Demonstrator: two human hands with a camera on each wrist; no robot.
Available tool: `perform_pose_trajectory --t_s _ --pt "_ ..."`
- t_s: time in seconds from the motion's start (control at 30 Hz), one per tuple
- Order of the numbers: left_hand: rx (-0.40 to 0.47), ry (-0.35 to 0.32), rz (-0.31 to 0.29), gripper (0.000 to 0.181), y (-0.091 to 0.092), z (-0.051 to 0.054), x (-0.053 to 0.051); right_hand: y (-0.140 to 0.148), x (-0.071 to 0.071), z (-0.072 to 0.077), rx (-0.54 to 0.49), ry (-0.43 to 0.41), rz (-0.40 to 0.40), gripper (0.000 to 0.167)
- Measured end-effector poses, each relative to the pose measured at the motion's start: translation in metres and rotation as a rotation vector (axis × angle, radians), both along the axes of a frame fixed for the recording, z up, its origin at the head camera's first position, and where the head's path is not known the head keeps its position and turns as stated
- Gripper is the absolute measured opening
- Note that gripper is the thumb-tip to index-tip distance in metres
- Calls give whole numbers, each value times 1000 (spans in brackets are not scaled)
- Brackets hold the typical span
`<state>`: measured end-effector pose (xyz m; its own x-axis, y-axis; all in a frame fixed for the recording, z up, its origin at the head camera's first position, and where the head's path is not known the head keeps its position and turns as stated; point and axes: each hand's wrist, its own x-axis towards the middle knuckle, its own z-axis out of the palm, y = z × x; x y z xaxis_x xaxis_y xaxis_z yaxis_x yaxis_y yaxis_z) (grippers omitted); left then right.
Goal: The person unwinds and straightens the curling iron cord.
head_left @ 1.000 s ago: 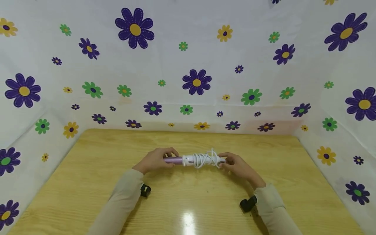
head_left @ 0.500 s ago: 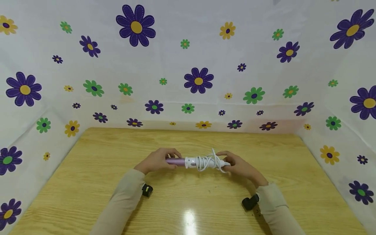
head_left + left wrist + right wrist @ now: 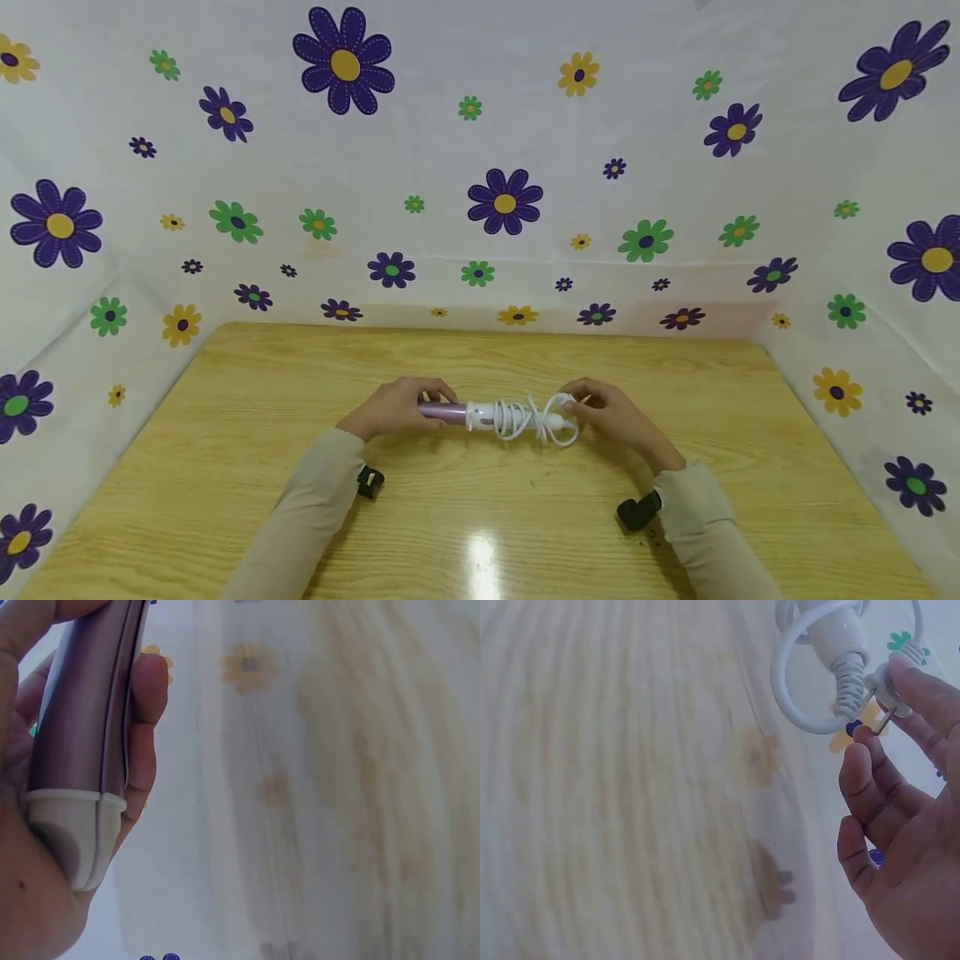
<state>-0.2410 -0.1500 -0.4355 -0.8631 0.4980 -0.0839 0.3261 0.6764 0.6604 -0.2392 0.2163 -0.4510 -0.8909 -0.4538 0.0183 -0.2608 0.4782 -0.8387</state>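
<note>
Plug [image 3: 886, 687] (partly behind right hand [image 3: 919, 825])

A slim, wand-shaped purple-and-white tool [image 3: 480, 416] lay crosswise, its smooth purple barrel [image 3: 447, 412] toward the left and its glossy white handle [image 3: 481, 416] toward the right. A tapered cream cap [image 3: 69, 829] closed the barrel's outer end. A thin white cord [image 3: 513, 430] wound round the handle in loose, crossing loops; its small white two-pin plug [image 3: 886, 688] was near the handle's ribbed cord collar [image 3: 848, 684].
</note>
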Motion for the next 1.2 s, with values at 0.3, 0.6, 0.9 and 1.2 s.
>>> perform_pose_trajectory --t_s 0.3,0.6,0.9,1.2 --pt "32 3 56 32 -16 -3 3 5 9 10 49 63 -38 14" --pt "62 -26 96 33 -29 0 7 22 19 10 58 -6 0 15" --pt "80 -35 77 32 -30 -2 7 31 18 2 126 -46 35 15" --pt "86 -43 63 33 -29 -7 8 28 20 1 149 19 8 17"
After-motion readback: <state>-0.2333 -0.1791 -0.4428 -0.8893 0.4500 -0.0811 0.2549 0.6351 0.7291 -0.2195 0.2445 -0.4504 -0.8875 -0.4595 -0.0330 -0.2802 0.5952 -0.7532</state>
